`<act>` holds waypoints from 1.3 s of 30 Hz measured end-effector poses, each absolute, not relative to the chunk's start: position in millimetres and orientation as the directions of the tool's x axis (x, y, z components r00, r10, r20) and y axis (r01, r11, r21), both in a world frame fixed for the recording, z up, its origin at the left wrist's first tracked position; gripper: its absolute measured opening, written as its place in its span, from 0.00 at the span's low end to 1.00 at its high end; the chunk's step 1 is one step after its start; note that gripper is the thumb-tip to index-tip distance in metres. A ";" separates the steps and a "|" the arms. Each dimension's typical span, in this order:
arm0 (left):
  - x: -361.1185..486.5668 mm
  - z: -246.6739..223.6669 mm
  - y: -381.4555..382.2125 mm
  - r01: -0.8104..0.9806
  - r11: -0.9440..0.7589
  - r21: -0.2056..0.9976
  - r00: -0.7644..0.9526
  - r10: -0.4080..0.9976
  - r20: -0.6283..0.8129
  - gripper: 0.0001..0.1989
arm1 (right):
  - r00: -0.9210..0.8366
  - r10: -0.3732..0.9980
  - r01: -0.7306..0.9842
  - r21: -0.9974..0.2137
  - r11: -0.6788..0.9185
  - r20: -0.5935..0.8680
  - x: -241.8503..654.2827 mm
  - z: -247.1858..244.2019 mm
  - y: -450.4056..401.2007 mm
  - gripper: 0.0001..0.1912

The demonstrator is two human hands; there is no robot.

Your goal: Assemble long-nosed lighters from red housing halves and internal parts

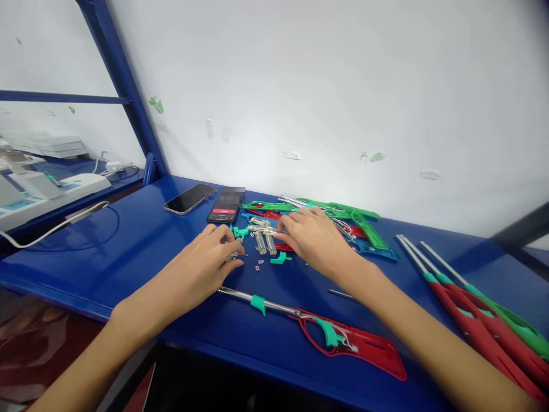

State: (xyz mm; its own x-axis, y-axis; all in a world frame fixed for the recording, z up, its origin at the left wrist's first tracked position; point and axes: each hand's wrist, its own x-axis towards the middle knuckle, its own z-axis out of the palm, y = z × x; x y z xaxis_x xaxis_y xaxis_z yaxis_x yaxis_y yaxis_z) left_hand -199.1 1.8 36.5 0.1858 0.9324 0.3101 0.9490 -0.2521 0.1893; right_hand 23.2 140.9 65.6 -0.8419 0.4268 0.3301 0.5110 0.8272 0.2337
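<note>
My left hand (213,252) is closed in a pinch over small metal pieces on the blue table; what its fingertips grip is mostly hidden. Across from it, my right hand (312,236) has its thumb and fingers closed on one end of a clear plastic lighter fuel tank (268,230). More clear tanks (260,243) lie just under it. Teal lighter triggers (281,258) and tiny metal bits (258,264) are scattered between the hands. Nearer me lies an opened lighter with a red half-shell (373,348), a metal tube (240,296), a teal trigger and white wires.
Two phones (189,199) lie at the back left. Green shell halves (369,229), red and blue shells and metal tubes pile up near the wall. Several assembled long lighters (465,312) lie at the right. A blue frame post (124,86) rises at the left.
</note>
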 end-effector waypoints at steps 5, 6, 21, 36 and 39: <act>-186.6 29.5 5.0 0.927 -0.295 0.230 0.224 0.931 0.288 0.09 | -0.793 0.444 0.530 0.113 0.840 0.417 73.7 68.8 105.2 0.12; -185.2 27.5 6.8 0.924 -0.298 0.239 0.228 0.932 0.281 0.09 | -0.790 0.436 0.520 0.096 0.848 0.430 82.9 68.1 95.6 0.12; -179.6 16.5 16.8 0.898 -0.386 0.212 0.312 0.897 0.313 0.15 | -0.479 0.552 0.503 -0.302 0.810 0.683 129.2 19.1 34.3 0.03; -122.4 52.6 -7.3 0.614 -0.338 0.713 0.025 0.912 0.410 0.08 | -0.505 0.497 0.418 -0.304 0.856 0.706 125.6 13.5 27.7 0.04; -112.4 49.1 -10.4 0.589 -0.394 0.705 0.039 0.886 0.462 0.06 | -0.486 0.493 0.462 -0.267 0.846 0.721 126.0 12.3 29.4 0.05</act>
State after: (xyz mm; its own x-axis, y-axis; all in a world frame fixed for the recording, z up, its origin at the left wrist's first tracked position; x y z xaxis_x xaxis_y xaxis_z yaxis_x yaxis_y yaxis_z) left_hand -112.4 -10.4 49.1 0.0393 0.8860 0.4621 0.5894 -0.3940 0.7052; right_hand 126.0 29.4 12.3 -0.4861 0.4934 0.7213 0.4616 0.8458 -0.2675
